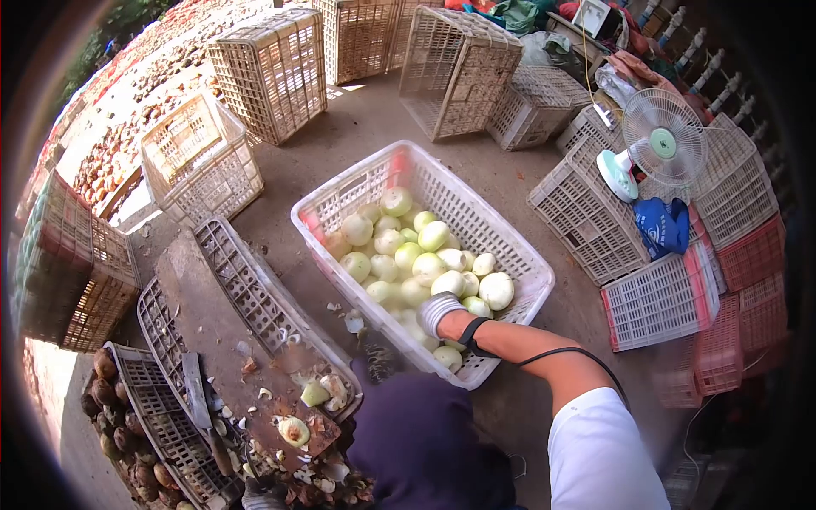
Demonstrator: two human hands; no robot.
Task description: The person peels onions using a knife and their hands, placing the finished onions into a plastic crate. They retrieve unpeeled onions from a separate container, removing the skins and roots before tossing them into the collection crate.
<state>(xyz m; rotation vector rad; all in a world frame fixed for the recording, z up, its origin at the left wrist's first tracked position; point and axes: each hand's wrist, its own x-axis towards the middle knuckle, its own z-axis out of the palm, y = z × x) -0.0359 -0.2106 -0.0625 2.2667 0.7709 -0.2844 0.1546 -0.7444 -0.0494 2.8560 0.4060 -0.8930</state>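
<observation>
My right hand point(438, 310), in a grey striped glove, reaches into a white plastic crate point(510, 246) and rests on a pile of peeled, pale green-white round produce point(416, 255). Whether it grips one I cannot tell. My left hand point(259, 495) shows only as a dark gloved edge at the bottom of the frame, below a worn wooden board point(221, 327). One partly trimmed piece point(294, 431) sits on the board's near end among peelings. A long knife point(202, 406) lies beside the board.
The board lies across an overturned grey crate point(246, 289). Brown unpeeled produce point(106, 391) fills a crate at the lower left. Empty crates stand stacked at the back and right, with a small fan point(659, 144) on one. Bare concrete floor point(357, 136) lies between them.
</observation>
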